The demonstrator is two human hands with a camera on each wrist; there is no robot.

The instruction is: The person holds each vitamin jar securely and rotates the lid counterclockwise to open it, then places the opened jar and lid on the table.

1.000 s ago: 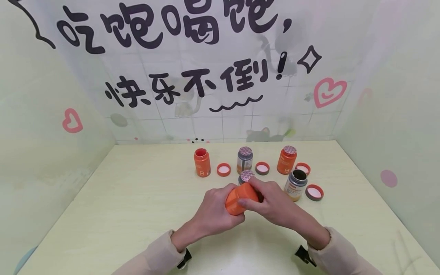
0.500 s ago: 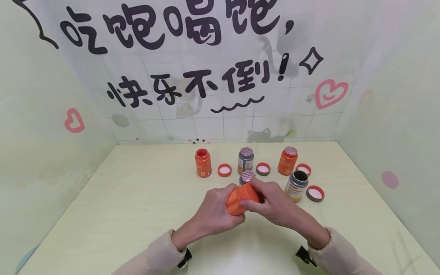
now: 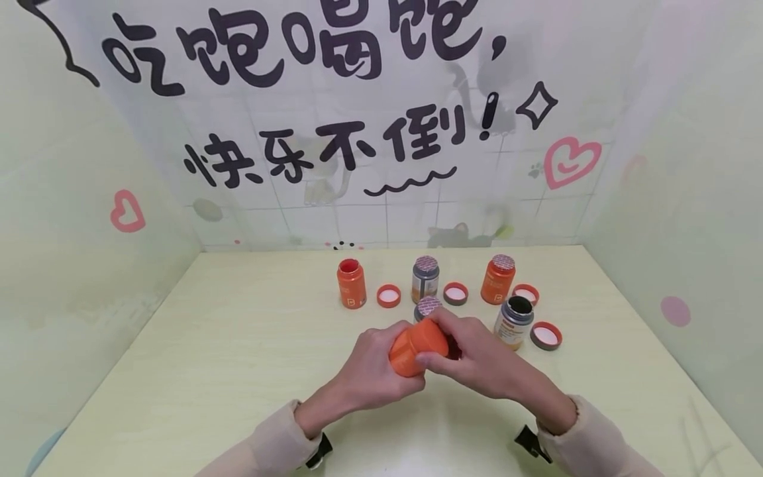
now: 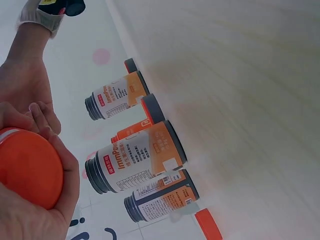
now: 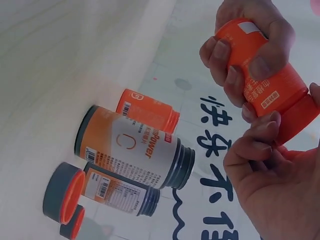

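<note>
Both hands hold an orange bottle (image 3: 405, 356) above the table, tilted. My left hand (image 3: 372, 368) wraps its fingers round the body, as the right wrist view shows. My right hand (image 3: 477, 351) grips the orange cap (image 5: 299, 119) at the other end, with thumb and fingers bent about it. The cap sits at the bottle's neck. In the left wrist view a round orange face of the bottle (image 4: 32, 167) shows between the hands. Just behind the hands, a dark grey bottle (image 3: 428, 307) with a patterned seal is partly hidden.
Behind stand an orange bottle (image 3: 352, 286) with an open mouth, a sealed grey bottle (image 3: 425, 281) and a sealed orange bottle (image 3: 497, 281). An unsealed grey-and-white bottle (image 3: 512, 324) stands right. Loose caps (image 3: 389, 296) lie liner-up beside bottles. Walls enclose the table (image 3: 208, 371).
The right hand and wrist have shifted and turned slightly at the cap, and the bottle's tilt differs a little. Both hands keep their hold; the standing bottles stay put.
</note>
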